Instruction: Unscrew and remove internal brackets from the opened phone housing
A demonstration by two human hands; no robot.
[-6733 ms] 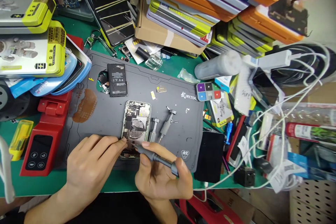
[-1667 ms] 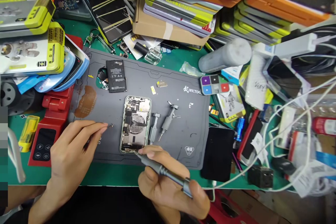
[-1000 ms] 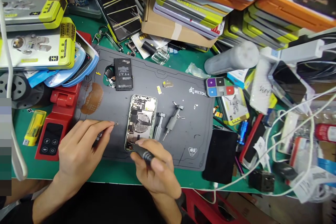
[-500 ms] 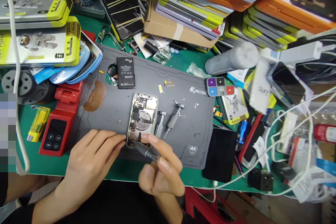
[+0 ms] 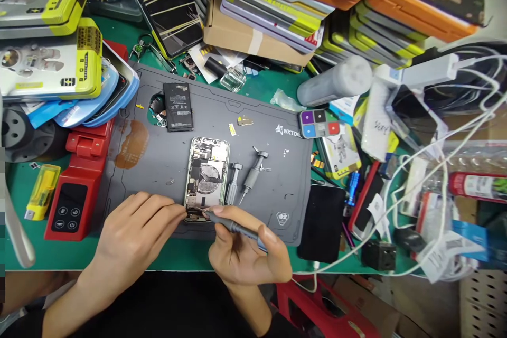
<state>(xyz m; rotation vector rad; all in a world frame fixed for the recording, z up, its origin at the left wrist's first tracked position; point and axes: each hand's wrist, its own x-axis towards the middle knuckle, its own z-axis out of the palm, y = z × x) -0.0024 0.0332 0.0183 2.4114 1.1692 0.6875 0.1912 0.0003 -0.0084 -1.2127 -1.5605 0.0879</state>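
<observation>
An opened phone (image 5: pixel 206 179) lies on the grey mat (image 5: pixel 154 163), its circuit board and round coil showing. My left hand (image 5: pixel 137 235) has its fingers pressed together at the phone's lower left edge, steadying it. In my right hand (image 5: pixel 251 253) is a grey screwdriver (image 5: pixel 233 226), gripped between thumb and fingers. Its tip points into the lower end of the phone; the exact contact point is too small to tell. Just right of the phone are a short screwdriver (image 5: pixel 233 185) and a longer screwdriver (image 5: pixel 254 174). A black battery (image 5: pixel 178 107) rests above the phone.
Small metal parts (image 5: pixel 244 121) lie on the mat. To the left stand a red device (image 5: pixel 71 200) and a yellow lighter (image 5: pixel 43 191). A dark phone (image 5: pixel 321 223) and white cables (image 5: pixel 368 248) lie right. Stacked boxes (image 5: pixel 273 16) and a grey bottle (image 5: pixel 335 82) line the back.
The view has shifted slightly. My right hand has turned, and the screwdriver now lies flatter, with its handle farther right. My left hand stays at the phone's edge.
</observation>
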